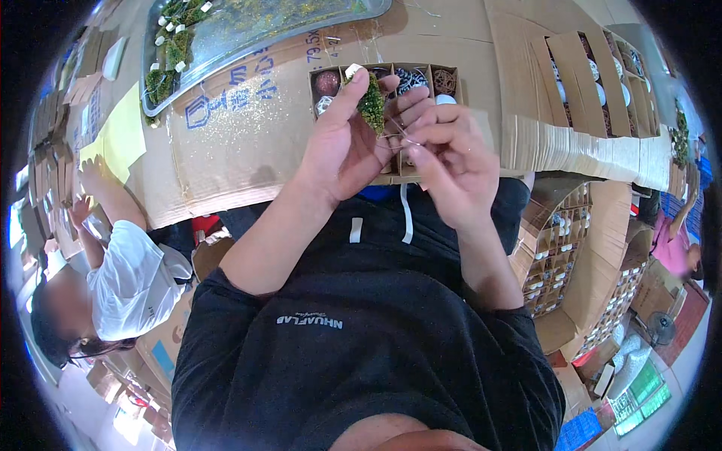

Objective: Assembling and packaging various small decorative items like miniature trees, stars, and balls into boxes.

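Observation:
In my left hand [338, 146] is a green, moss-like ornament [371, 109] with gold glitter and a small white piece [352, 71] at its top, held between thumb and fingers. My right hand [460, 169], closed in a pinch, holds a thin string [398, 134] just right of the ornament's lower end. Both hands are over a divided cardboard box [406, 179]. In its cells sit a red glitter ball [327, 82], a black-and-white patterned ball [411, 80], a brown woven ball [444, 80] and a white ball [445, 99]. My hands hide other cells.
A clear plastic tray [239, 65] with green ornaments [177, 46] and loose glitter lies far left on the cardboard-covered table [248, 161]. Another divided box [602, 83] stands at the right. A large carton [602, 248] of boxed balls sits lower right. A co-worker [128, 278] is at the left.

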Motion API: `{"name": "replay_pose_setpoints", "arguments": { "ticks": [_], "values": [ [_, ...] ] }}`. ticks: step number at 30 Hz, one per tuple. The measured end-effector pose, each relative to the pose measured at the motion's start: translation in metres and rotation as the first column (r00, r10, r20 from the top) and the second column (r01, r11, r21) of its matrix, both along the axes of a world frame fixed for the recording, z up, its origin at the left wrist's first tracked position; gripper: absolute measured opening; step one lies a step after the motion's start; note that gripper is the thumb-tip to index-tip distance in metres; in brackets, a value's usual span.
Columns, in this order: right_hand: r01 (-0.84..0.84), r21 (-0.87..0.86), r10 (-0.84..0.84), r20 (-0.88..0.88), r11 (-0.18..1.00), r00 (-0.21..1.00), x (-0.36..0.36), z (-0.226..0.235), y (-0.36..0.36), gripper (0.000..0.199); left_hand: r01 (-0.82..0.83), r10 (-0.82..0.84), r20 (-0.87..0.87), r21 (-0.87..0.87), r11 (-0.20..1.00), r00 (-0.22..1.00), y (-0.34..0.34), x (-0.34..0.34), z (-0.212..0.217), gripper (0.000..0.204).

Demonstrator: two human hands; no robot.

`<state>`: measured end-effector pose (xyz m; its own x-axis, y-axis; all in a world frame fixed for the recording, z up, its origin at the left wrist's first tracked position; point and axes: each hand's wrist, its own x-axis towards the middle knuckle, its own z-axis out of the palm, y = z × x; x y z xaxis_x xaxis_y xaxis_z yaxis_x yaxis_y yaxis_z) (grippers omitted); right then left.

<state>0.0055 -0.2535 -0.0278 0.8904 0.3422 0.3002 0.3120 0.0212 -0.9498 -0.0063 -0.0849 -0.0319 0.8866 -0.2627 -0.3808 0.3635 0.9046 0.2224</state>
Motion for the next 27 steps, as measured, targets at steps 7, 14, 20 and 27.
{"name": "replay_pose_setpoints", "arguments": {
  "ticks": [7,14,20,27],
  "values": [
    [-0.070,0.646,0.515,-0.534,0.760,0.671,0.010,0.002,-0.018,0.011,0.006,-0.008,0.012,0.122,0.992,1.000,0.001,-0.004,0.008,0.047],
    [-0.113,-0.196,0.105,-0.050,0.974,0.993,0.003,-0.005,-0.002,0.024,-0.013,0.013,0.004,0.226,0.974,1.000,-0.001,-0.004,0.006,0.046],
    [-0.124,0.168,0.184,-0.412,0.978,0.893,-0.005,-0.002,0.001,0.020,-0.046,0.038,0.035,0.242,0.969,0.999,0.003,-0.005,0.000,0.042],
    [-0.172,-0.027,0.150,-0.371,0.985,0.917,0.023,0.045,-0.010,0.047,-0.143,0.126,0.073,0.321,0.936,0.989,0.012,-0.014,-0.008,0.036]
  ]
}}
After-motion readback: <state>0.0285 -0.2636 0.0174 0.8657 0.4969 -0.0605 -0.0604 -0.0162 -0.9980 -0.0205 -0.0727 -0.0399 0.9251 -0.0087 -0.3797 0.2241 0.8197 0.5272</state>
